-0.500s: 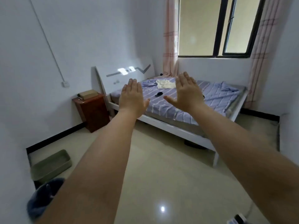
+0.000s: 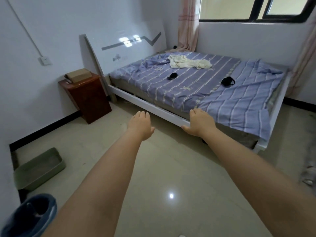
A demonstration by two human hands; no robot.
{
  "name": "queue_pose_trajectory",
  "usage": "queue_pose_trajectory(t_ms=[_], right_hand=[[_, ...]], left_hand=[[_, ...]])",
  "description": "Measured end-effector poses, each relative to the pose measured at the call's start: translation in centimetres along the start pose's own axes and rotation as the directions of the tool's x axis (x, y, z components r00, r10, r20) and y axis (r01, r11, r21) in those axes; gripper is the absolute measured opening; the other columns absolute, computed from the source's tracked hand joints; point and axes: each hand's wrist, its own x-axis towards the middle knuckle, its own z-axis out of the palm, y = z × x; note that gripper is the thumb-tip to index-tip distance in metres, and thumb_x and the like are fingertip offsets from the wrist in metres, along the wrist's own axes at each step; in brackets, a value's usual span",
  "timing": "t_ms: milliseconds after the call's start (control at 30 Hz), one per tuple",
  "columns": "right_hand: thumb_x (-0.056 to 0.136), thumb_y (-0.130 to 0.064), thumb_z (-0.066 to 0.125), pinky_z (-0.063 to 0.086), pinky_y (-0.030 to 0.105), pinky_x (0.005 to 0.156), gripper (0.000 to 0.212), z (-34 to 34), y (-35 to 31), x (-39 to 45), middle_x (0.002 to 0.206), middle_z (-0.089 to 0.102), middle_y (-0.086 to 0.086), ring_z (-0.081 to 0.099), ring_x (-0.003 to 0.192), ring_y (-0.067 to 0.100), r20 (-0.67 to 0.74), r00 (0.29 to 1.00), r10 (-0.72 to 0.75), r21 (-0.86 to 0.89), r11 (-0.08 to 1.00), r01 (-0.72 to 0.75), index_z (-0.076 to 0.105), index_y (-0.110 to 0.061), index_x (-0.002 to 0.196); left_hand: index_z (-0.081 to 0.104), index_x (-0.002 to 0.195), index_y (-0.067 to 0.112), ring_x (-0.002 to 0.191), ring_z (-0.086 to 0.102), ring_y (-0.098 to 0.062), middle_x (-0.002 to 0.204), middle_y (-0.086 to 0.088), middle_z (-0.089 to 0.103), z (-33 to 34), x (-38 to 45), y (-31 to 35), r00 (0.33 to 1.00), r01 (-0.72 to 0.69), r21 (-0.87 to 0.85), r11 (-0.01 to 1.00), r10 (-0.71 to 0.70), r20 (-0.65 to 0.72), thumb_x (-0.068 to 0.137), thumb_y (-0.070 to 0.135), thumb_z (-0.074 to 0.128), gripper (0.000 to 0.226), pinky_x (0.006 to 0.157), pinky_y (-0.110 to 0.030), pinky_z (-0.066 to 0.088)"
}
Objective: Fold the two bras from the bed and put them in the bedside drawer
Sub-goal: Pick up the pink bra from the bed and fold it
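Note:
Two small black bras lie apart on the blue striped bed [image 2: 213,93]: one bra [image 2: 172,75] near the middle, the other bra [image 2: 227,81] further right. A dark red-brown bedside cabinet [image 2: 89,98] stands left of the bed against the wall; its drawer front is not clear from here. My left hand [image 2: 140,125] and my right hand [image 2: 201,123] are stretched out palm down, empty, fingers loosely together, in front of the bed's white side rail [image 2: 147,105] and well short of both bras.
A cream cloth [image 2: 188,62] lies crumpled near the head of the bed. A cardboard box [image 2: 78,75] sits on the cabinet. A green tray [image 2: 39,168] and a blue bin [image 2: 29,218] stand on the floor at left. Glossy tile floor lies between me and the bed.
The view has come closer to the bed and tilted down. Both hands have dropped from in front of the bed to below its side rail.

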Motion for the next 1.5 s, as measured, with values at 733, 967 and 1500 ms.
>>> queue_pose_trajectory(t_ms=[733,967,1500], right_hand=[[0.083,-0.044,0.052,0.041,0.044,0.095,0.062,3.2,-1.7,63.1,0.135,0.040,0.020,0.040,0.123,0.034,0.053,0.987,0.152,0.131,0.979,-0.158,0.037,0.000,0.123],[0.084,-0.045,0.051,0.043,0.043,0.091,0.060,7.3,2.8,82.0,0.135,0.040,0.019,0.041,0.121,0.033,0.111,0.954,0.279,0.148,0.944,-0.293,0.038,0.000,0.122],[0.087,-0.029,0.050,0.040,0.038,0.092,0.044,21.0,10.4,112.3,0.127,0.048,0.019,0.046,0.114,0.032,0.342,0.784,0.518,0.156,0.791,-0.591,0.041,-0.001,0.119]], left_hand=[[0.029,0.128,-0.002,0.129,0.031,-0.032,0.135,-0.021,0.038,-1.7,62.0,-21.8,0.992,-0.111,0.040,0.993,0.109,0.057,0.090,0.035,0.043,0.054,0.109,-0.042,0.029],[0.025,0.130,-0.002,0.134,0.025,-0.032,0.141,-0.021,0.033,1.0,83.0,-23.3,0.971,-0.211,0.016,0.977,0.208,0.119,0.090,0.033,0.043,0.056,0.111,-0.042,0.025],[0.010,0.138,-0.001,0.142,0.007,-0.029,0.152,-0.019,0.016,13.5,122.9,-25.9,0.833,-0.458,-0.040,0.888,0.444,0.330,0.092,0.034,0.039,0.064,0.117,-0.039,0.012]])
